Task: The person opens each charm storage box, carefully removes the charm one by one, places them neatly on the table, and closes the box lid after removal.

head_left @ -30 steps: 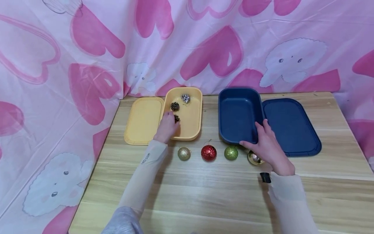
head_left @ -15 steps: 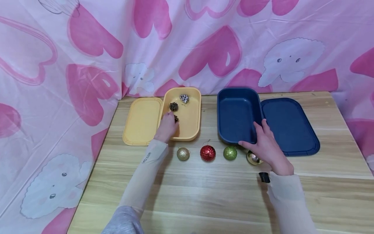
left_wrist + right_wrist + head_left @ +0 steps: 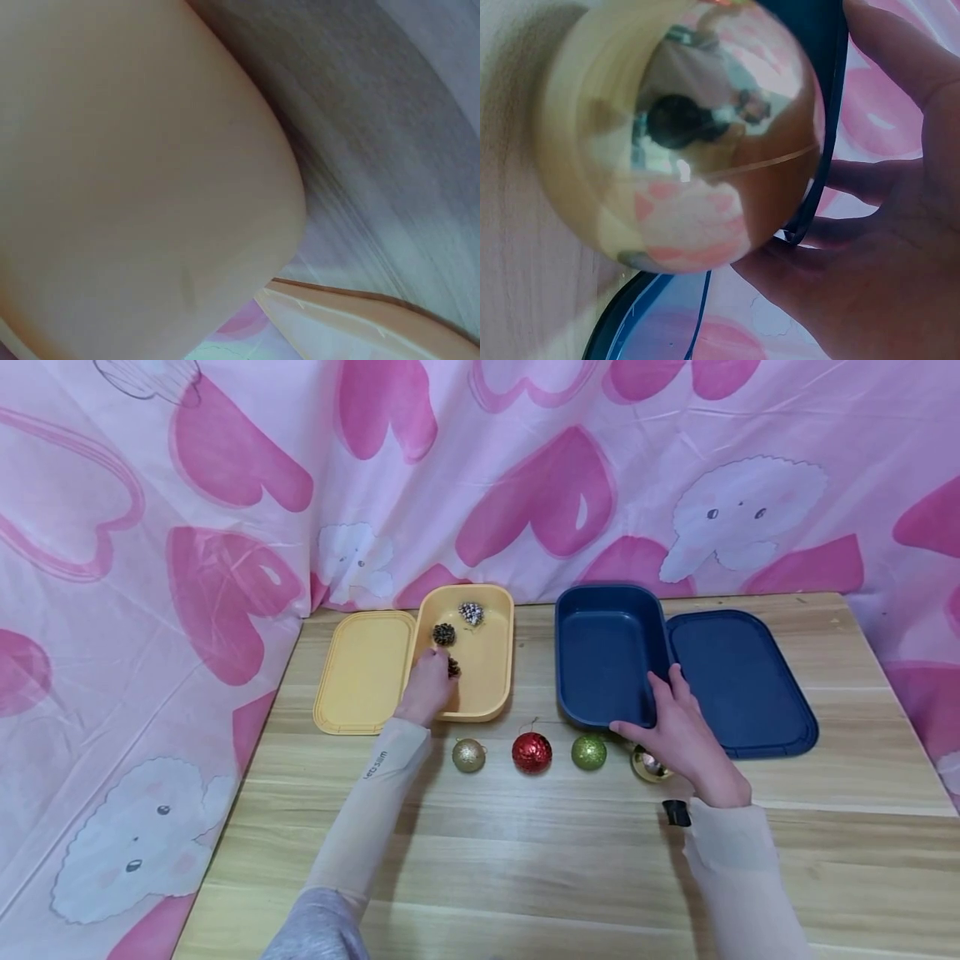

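Note:
In the head view, my left hand (image 3: 427,685) reaches over the near left side of the yellow box (image 3: 491,697), its fingers around a brown pine cone (image 3: 453,667) that they partly hide. Two other pine cones (image 3: 444,634) lie deeper in that box, one frosted white. My right hand (image 3: 682,722) spreads over the near right corner of the dark blue box (image 3: 609,652), thumb at the front rim and fingers at the right rim. Below that hand sits a shiny gold ball ornament (image 3: 682,142), large in the right wrist view. The box's wall (image 3: 150,165) fills much of the left wrist view.
Along the front of the boxes stand a pale gold glitter ball (image 3: 468,756), a red ball (image 3: 532,752) and a green glitter ball (image 3: 588,752). A yellow lid (image 3: 365,672) lies left, a blue lid (image 3: 742,685) right. A pink curtain (image 3: 525,485) hangs behind the table.
The whole head view has shifted slightly left. Both hands keep their places at the boxes, and the ornaments and pine cones stay where they were.

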{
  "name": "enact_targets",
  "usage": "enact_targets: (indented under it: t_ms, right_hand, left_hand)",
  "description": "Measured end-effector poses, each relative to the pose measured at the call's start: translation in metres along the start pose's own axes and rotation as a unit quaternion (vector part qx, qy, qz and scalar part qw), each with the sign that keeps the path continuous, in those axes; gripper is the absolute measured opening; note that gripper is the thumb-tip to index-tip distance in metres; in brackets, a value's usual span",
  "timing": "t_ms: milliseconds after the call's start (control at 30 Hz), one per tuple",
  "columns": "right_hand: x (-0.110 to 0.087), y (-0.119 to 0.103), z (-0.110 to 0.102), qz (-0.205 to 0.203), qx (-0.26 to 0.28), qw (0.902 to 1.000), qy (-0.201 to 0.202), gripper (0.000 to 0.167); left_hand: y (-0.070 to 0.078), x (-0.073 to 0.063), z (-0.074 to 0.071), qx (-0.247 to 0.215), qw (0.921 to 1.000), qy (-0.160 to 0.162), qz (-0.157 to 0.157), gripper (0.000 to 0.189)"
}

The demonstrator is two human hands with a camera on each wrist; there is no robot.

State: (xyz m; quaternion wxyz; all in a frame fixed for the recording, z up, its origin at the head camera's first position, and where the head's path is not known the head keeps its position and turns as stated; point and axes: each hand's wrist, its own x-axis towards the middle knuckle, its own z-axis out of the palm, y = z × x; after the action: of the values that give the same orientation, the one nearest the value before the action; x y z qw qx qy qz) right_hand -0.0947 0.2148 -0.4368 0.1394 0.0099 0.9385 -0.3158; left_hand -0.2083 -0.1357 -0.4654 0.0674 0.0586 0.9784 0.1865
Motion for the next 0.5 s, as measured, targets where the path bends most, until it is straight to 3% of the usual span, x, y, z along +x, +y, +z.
enact_targets:
  t_ms: [233,500]
  right_hand:
    - [0.0004,0.0009,0.0002,0.002,-0.001,1.0,-0.003,0.106]
    - [-0.0001,0.0008,0.0006,-0.002,-0.001,1.0,0.0,0.105]
  left_hand:
    - [-0.0009,0.0004,0.0021,0.01,0.9998,0.007,0.018,0.035]
    - [-0.0003,0.0012,0.0011,-0.018,0.9992,0.018,0.032,0.041]
